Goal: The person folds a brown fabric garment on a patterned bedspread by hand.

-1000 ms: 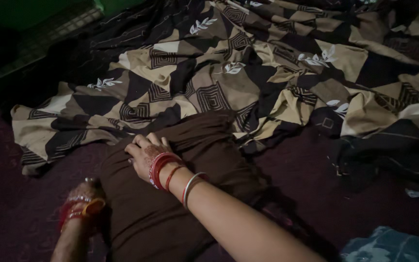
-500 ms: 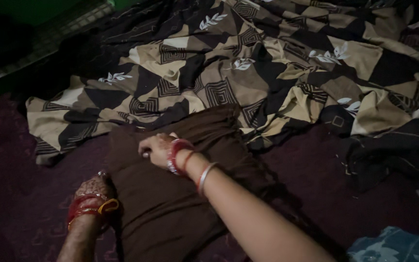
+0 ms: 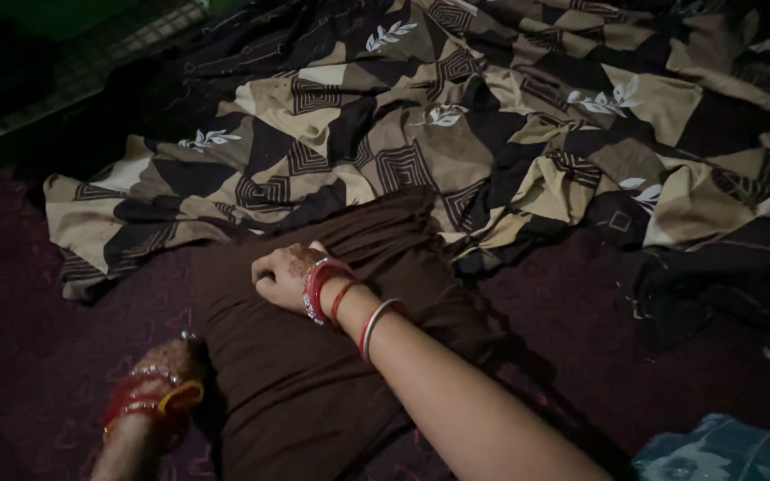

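- Clearly, the work in hand is on the dark brown cloth-covered pillow (image 3: 314,374), which lies on the deep maroon patterned bedsheet (image 3: 37,356) in the lower middle of the view, its far end tucked just under the edge of the rumpled brown, cream and black geometric-print blanket (image 3: 492,134).
- The right hand (image 3: 282,276), wearing red and white bangles at the wrist, rests on the upper part of the pillow with its fingers curled shut into a fist; it appears to bunch a fold of the brown cloth, though the dim light leaves that uncertain.
- The left hand (image 3: 167,361), wearing red and gold bangles, sits at the pillow's left edge, touching it; its fingers are lost in shadow, so I cannot tell whether they are spread or closed.
- Judging by this, the step looks like gripping and straightening the brown cover, one hand steadying the edge while the other gathers cloth.
- The next move would call for a firm pinch on the cloth and a steady hold at the left edge, so the pillow does not slide on the sheet.
- A crumpled blue-grey cloth (image 3: 724,450) lies well apart at the lower right corner.
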